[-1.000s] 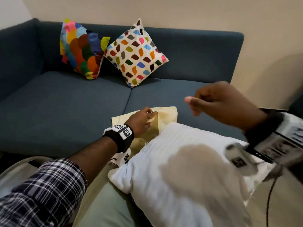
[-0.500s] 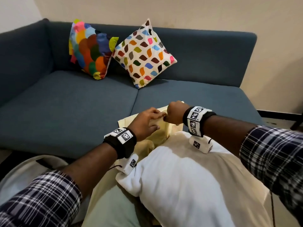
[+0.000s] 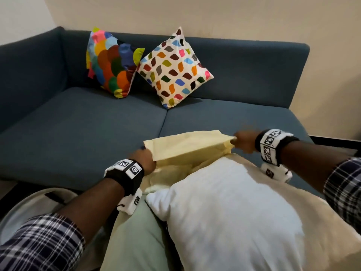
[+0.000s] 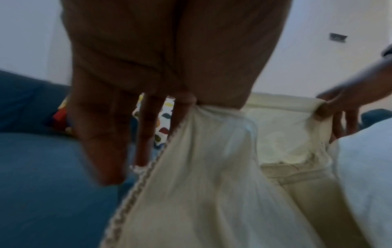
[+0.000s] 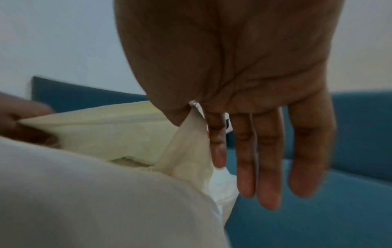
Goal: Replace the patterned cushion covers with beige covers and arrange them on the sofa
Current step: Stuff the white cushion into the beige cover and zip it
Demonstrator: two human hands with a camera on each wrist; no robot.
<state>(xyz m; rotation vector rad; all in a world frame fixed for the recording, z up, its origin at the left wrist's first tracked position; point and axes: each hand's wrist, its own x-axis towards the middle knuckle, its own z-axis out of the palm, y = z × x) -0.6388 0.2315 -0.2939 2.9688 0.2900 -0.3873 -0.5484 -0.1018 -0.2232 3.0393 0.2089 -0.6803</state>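
Both hands have drawn apart since half a second ago, when they met at the middle of the cover's edge — now each is out at its own end of that edge.

Beyond the hands runs the blue sofa (image 3: pixel 82 133), and against its backrest, well past the fingertips, lean two patterned cushions just beside each other: a multicoloured scale-print cushion (image 3: pixel 111 61) on the left-hand side and a white leaf-print cushion (image 3: pixel 174 69) next to it. Nearer than the hands, under the right forearm, lies the bare white cushion insert (image 3: pixel 230 208), its far end touching the cover.

Between the hands is the beige cover (image 3: pixel 187 145), its open edge pulled taut from one hand to the other. The left hand (image 3: pixel 143 158) pinches its end of the cover between thumb and forefinger, the other fingers (image 4: pixel 146 127) hanging fairly straight. The right hand (image 3: pixel 244 140) pinches the opposite end likewise, with its remaining fingers (image 5: pixel 267 159) extended and spread slightly.

Each wrist carries a black band with white blocks printed with square black-and-white marker codes — no readable words on them.
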